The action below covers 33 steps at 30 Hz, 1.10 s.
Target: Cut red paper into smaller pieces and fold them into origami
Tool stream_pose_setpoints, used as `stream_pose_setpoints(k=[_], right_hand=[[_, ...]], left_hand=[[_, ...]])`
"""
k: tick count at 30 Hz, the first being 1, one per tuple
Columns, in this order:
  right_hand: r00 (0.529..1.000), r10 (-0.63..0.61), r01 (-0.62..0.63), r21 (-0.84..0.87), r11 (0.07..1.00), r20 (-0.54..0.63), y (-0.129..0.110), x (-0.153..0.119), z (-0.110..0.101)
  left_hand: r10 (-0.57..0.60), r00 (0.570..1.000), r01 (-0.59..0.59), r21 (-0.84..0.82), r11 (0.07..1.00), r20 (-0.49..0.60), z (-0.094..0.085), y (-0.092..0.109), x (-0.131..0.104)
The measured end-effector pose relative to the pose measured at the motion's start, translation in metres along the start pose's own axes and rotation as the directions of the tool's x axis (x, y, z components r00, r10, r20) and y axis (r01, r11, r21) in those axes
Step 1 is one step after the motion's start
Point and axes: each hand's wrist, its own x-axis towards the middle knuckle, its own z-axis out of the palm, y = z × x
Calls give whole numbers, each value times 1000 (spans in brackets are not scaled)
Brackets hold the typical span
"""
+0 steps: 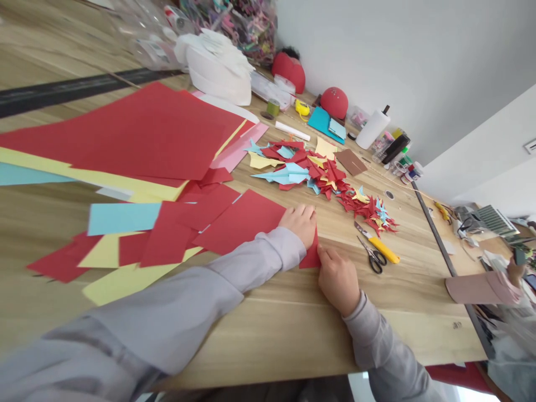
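A small red paper sheet (310, 257) lies on the wooden table under my hands. My left hand (298, 224) presses down on it, fingers close together and bent over its upper part. At the sheet's right edge, my right hand (338, 280) is closed, with thumb and index finger at the paper. Left of my hands, cut red rectangles (247, 220) overlap a blue strip (123, 218) and yellow pieces (103, 254). Beyond them is a heap of folded red, blue and yellow paper shapes (329, 177). Scissors (374, 257) and a yellow utility knife (383, 249) lie right of my hands.
Large red sheets (159, 134) cover the left side. Along the wall stand white stacked material (218, 70), a yellow tape measure (302, 108), a red pincushion (334, 103), a white roll (372, 128) and small bottles. Another person's pink sleeve (481, 287) rests at the far right.
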Motion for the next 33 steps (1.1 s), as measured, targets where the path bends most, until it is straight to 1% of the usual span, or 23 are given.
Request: stream_pose_setpoints(k=[3, 8, 11, 16, 18, 21, 23, 25, 28, 33], right_hand=[[1000, -3, 3, -1, 1000, -11, -1, -14, 2], [998, -12, 12, 2, 1000, -54, -4, -33, 5], [998, -15, 15, -9, 1000, -61, -6, -37, 6], [998, -30, 29, -22, 999, -48, -8, -36, 6], [998, -39, 37, -33, 999, -49, -9, -36, 6], [997, -51, 48, -50, 998, -59, -10, -36, 8], [996, -57, 54, -59, 997, -62, -11, -36, 9], [996, -59, 56, -58, 997, -63, -10, -36, 9], [997, -48, 46, -38, 998, -58, -10, -36, 8], [996, -53, 54, 3, 999, -65, -9, -35, 7]], left_hand=[[-7, 1000, 7, 0, 1000, 2, -3, 1, 0], [15, 1000, -15, -26, 1000, 12, -6, 1, 0], [21, 1000, -20, -22, 1000, 5, -6, 1, -2], [45, 999, -45, -3, 999, -27, -6, 0, -4], [84, 996, -84, -6, 996, -20, -6, 2, -4], [174, 983, -172, -39, 984, 52, -6, 9, -8], [203, 976, -198, -65, 978, 78, -5, 16, -13], [191, 979, -186, -73, 980, 68, -4, 22, -18], [139, 989, -136, -51, 989, 43, -3, 26, -22], [53, 998, -54, 14, 998, 45, -5, 24, -17]])
